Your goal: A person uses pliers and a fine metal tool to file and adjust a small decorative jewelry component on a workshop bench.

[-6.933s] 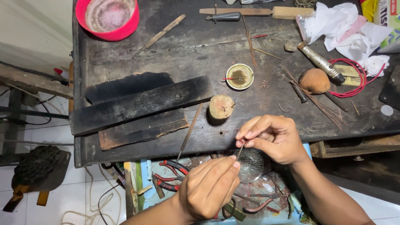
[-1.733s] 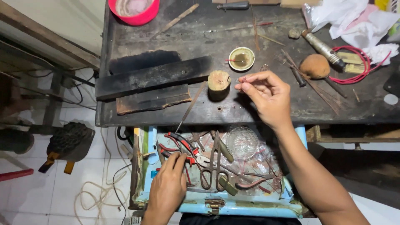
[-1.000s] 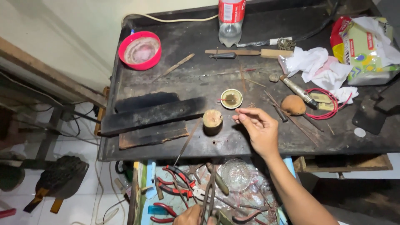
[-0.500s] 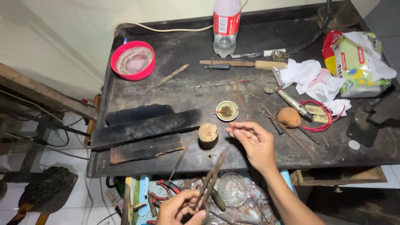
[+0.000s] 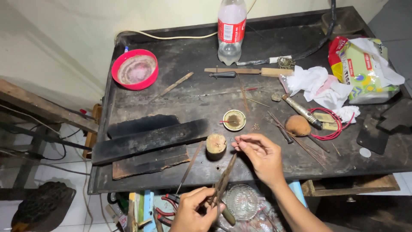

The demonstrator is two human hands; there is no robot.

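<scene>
My right hand (image 5: 259, 155) hovers over the front of the dark workbench (image 5: 141, 101), thumb and forefinger pinching something tiny that I cannot make out. It is just right of a short wooden stump (image 5: 216, 145). My left hand (image 5: 194, 212) is below the bench edge, shut on long metal tweezers (image 5: 223, 182) whose tips point up toward the right hand's fingers. A small round dish (image 5: 234, 120) sits just beyond the stump.
Charred wooden blocks (image 5: 148, 138) lie at left, a red bowl (image 5: 134, 69) at back left, a plastic bottle (image 5: 231, 29) at the back. Tissue pack (image 5: 365, 71), white cloth, a torch tip with red wire (image 5: 311, 115) and thin rods crowd the right. An open drawer with pliers (image 5: 165, 206) lies below.
My left hand has come up out of the drawer with the tweezers and raised their tips toward my right hand. The view has pulled back, showing more of the bench.
</scene>
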